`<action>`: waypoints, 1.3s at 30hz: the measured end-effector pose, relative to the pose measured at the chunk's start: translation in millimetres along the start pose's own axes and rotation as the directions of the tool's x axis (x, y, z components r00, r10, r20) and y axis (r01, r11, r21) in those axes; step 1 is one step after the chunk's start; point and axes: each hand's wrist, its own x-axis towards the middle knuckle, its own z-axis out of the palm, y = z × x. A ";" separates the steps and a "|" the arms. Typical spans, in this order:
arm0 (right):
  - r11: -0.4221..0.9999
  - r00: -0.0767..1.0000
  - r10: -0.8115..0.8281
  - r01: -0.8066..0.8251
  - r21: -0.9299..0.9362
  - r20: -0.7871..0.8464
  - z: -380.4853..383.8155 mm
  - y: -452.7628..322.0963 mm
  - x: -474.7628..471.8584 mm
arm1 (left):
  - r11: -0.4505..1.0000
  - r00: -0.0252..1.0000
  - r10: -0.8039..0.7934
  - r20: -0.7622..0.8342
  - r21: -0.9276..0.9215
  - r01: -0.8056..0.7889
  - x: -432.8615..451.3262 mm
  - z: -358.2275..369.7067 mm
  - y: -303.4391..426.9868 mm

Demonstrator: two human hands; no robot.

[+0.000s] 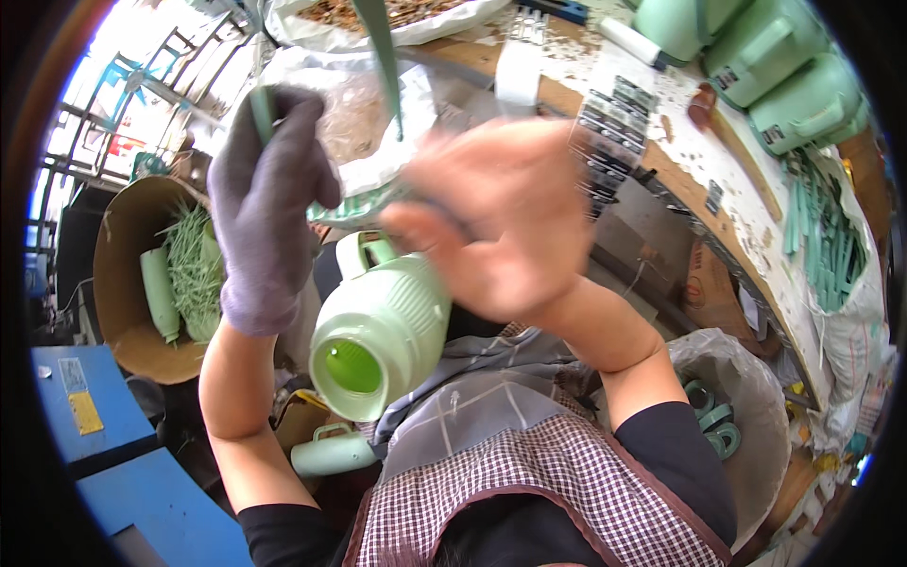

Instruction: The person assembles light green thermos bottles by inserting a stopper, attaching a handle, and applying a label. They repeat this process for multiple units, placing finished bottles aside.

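Observation:
My left hand (266, 205), in a grey-purple knit glove, is raised with its fingers closed on a thin green plastic strip (263, 117). A longer green strip (382, 57) hangs from the top of the view between my hands; whether it joins the first cannot be told. My right hand (503, 220), bare and motion-blurred, is up with its fingers curled, and whether it holds anything is unclear. Below and between them, a pale green plastic jug body (418, 312) with a handle lies tilted on my lap, its round opening (354, 367) towards me. My right hand overlaps its far side.
A workbench (708, 170) at the right bears green jugs (765, 57), a wooden-handled tool (747, 166) and label sheets (613, 135). Sacks stand beyond and at the right. A cardboard box (117, 283) holds green scraps; a lined bin (765, 453) holds green parts. Blue panels (156, 503) stand left.

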 end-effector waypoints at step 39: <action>0.224 0.605 0.525 -0.776 0.589 0.598 -3.0 74.1 -50.0 | 0.972 0.978 0.084 0.191 -0.231 -0.038 16.7 -137.3 -93.2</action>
